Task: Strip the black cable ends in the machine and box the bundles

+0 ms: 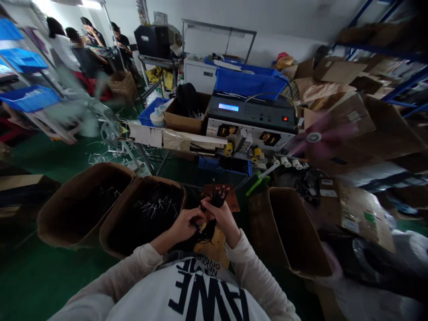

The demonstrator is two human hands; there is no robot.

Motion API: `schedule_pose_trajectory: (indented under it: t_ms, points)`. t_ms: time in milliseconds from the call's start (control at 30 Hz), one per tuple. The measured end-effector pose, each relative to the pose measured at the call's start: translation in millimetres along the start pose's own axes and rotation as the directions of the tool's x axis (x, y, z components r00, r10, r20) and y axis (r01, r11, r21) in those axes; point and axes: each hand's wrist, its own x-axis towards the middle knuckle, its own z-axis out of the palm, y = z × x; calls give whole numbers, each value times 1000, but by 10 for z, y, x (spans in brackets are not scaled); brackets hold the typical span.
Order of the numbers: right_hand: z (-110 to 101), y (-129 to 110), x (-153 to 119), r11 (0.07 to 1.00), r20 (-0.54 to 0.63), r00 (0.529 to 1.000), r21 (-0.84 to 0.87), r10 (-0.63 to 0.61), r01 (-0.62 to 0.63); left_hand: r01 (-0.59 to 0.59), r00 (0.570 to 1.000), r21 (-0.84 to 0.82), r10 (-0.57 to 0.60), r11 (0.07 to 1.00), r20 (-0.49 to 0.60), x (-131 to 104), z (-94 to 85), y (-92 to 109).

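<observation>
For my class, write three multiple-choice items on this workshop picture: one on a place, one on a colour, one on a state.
1. Where is the bundle of black wires?
A. in both hands
B. on the machine
C. on the floor

2. What colour is the machine's display?
A. red
B. blue
C. green

3. How does the right hand stand?
A. open flat
B. closed around the wires
C. resting on a box

Answers: 1 A, the left hand and right hand both grip it; 2 B, the screen glows blue; 3 B, its fingers wrap the bundle.
</observation>
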Motion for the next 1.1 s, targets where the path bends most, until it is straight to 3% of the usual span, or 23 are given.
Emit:
schedule_pose_trajectory:
  t_ms: [100,200,300,333,400,467,567,633,767,800,867,900,967,1033,1100]
  points:
    - [-21,24,-9,1000,2,1000,-2,-4,4,-3,998,-30,5,1000,67,-12,-55,41]
    - [-54,19,-29,998,-39,998,-18,-56,55,87,992,-107,-96,990,-80,9,-143,23]
    - [-79,18,-72,993,-50,996,-97,-74,69,196,906,-342,-303,919,-296,128,-265,-49]
    - [-84,28,-90,988,-52,995,-140,-79,71,213,879,-440,-368,873,-304,188,-308,-70]
    - [-88,66,-125,969,-55,993,-229,-104,89,221,864,-601,-440,768,-244,319,-380,-91]
    - [-91,120,-149,948,-51,990,-298,-132,111,216,878,-681,-444,700,-178,440,-419,-84]
    - [-116,189,-152,935,-62,990,-342,-126,97,217,886,-711,-441,669,-144,559,-423,-52]
    - [-154,199,-132,949,-99,990,-309,-102,67,189,884,-723,-435,665,-169,586,-438,-33]
    - [-252,129,-66,984,-170,981,-166,-95,66,14,905,-774,-337,633,-260,492,-596,-22]
    - [-271,105,-49,986,-175,979,-144,-104,79,25,919,-807,-331,590,-214,439,-642,-31]
    - [-292,65,-20,987,-176,977,-128,-122,100,160,936,-871,-352,465,-17,313,-685,-74]
    - [-293,52,-10,986,-176,976,-132,-125,102,266,921,-877,-374,401,108,251,-668,-106]
    - [-276,45,-5,983,-177,976,-154,-126,99,447,849,-840,-440,306,291,161,-556,-188]
    - [-248,60,-25,978,-154,980,-188,-124,94,516,783,-818,-528,254,330,154,-387,-281]
    - [-229,98,-69,971,-94,989,-220,-115,92,442,758,-863,-616,246,213,243,-254,-370]
